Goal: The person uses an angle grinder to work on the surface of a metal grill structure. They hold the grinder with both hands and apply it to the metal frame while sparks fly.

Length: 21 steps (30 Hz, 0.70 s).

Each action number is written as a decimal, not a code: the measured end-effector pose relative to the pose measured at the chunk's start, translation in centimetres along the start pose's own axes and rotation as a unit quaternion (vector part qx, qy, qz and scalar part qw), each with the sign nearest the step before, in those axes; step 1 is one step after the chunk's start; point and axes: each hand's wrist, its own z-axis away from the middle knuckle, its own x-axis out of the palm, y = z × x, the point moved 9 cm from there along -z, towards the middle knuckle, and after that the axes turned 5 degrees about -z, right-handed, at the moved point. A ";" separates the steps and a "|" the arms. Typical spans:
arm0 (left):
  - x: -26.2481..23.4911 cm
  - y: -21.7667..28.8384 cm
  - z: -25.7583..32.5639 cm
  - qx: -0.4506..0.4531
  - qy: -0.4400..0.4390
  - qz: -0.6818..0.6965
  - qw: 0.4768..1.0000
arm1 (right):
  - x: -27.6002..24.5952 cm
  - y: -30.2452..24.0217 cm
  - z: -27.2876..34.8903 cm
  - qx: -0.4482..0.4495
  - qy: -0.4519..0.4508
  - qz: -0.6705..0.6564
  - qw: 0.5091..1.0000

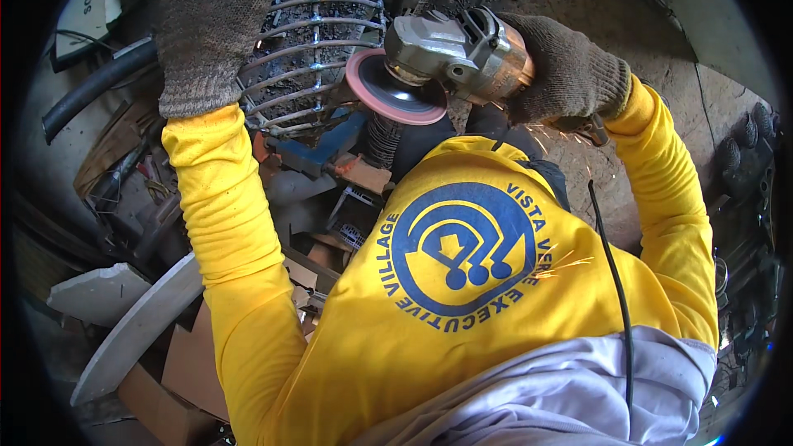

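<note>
My right hand (566, 66), in a brown knit glove, is closed round the body of an angle grinder (467, 54). The grinder carries a round disc with a pinkish rim (363, 87) and a dark centre, near the lower right of a metal grille (318, 21). Curved bars cross a central rod on this grille, with bright weld spots at the joints. Along its left side lies my gloved left hand (211, 33), gripping the edge; its fingertips run out past the top of the picture. Orange sparks fly below the grinder and over the yellow shirt.
A black cord (611, 281) hangs down over my shirt. To the left lie a black tube (99, 87), a pale curved strip (140, 326) and cardboard (194, 359). A blue metal piece (330, 144) and a coiled spring (382, 140) sit below the grille. Dark clutter lines the right edge.
</note>
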 end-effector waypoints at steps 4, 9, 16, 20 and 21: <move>0.9 -0.7 -0.5 -0.034 -0.015 0.015 0.999 | -0.5 0.7 -0.1 0.022 -0.004 0.014 1.000; 0.5 -0.6 -0.2 -0.052 -0.016 0.005 0.999 | -0.5 1.2 0.6 0.012 0.010 0.003 1.000; 0.5 -0.2 -0.2 -0.013 0.003 -0.007 1.000 | -0.2 0.6 0.5 0.018 0.007 -0.019 1.000; 0.4 -0.4 -0.1 -0.030 -0.002 0.008 1.000 | -0.4 0.3 0.5 0.020 0.017 0.015 1.000; 0.5 -0.2 -0.2 -0.029 -0.003 0.010 1.000 | -0.5 0.5 0.5 0.022 0.018 0.014 0.999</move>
